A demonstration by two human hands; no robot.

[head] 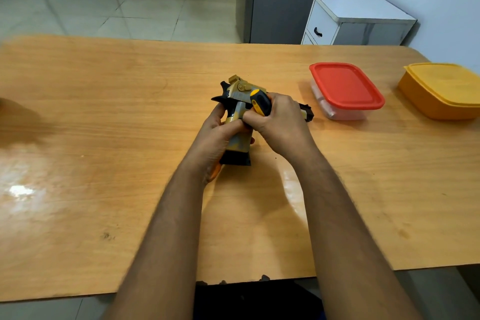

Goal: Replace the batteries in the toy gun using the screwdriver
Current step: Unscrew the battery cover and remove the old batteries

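Both hands work on the toy gun, low over the middle of the bench.

The left hand [218, 135] wraps around the grip of the toy gun [240, 122] and holds it slightly tilted. The right hand [275, 122] clasps the black and yellow screwdriver [261, 102], pressed against the side of the grip; its tip is hidden. The gun looks like light, stiff plastic, a little smooth, so the grip seems the best place to hold. Further right on the bench [104, 112] stand a red-lidded box [345, 86] and a yellow box [441, 91].
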